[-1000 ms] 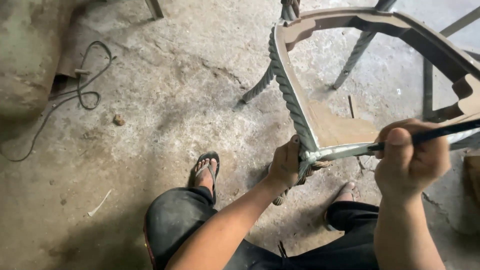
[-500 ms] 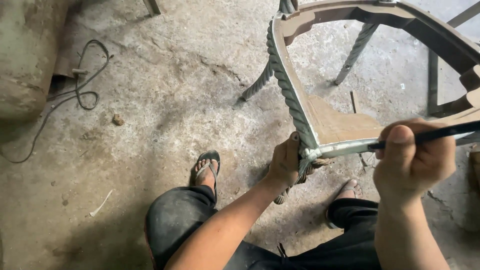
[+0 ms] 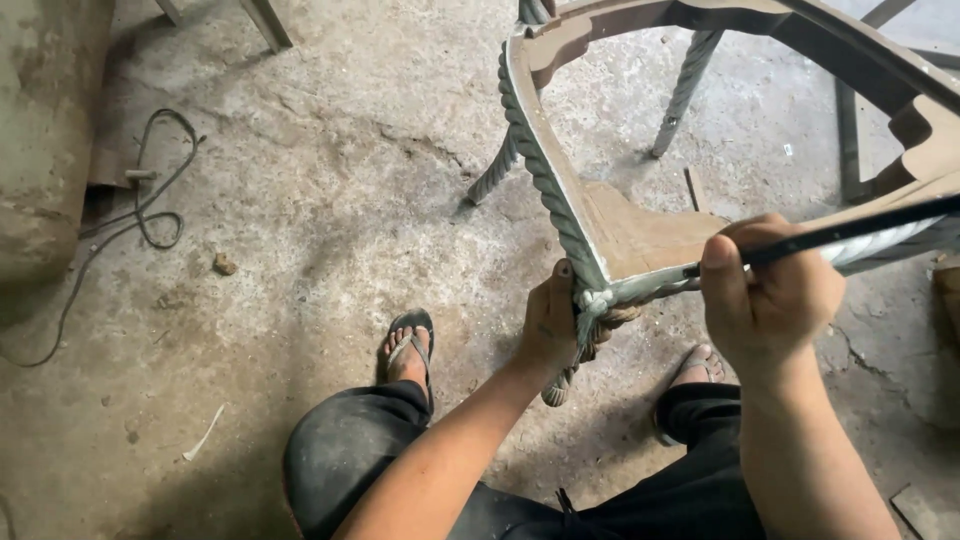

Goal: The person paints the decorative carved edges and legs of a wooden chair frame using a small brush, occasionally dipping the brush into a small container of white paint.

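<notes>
Left hand [image 3: 552, 322] clamped round corner of rope-carved chair frame [image 3: 545, 170], thumb up along edge. Right hand [image 3: 775, 295] fisted on thin dark brush handle [image 3: 850, 228], just right of that corner, laid along front rail. Coiled cable [image 3: 150, 190] far left on concrete floor [image 3: 330, 230].

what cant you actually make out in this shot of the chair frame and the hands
Head view only:
- Tip of the thin dark tool: hidden by the right hand.
- Chair frame: cut off by the top and right edges.
- Left hand fingers: hidden behind the frame's corner.
- Right foot: mostly hidden by the frame.
</notes>
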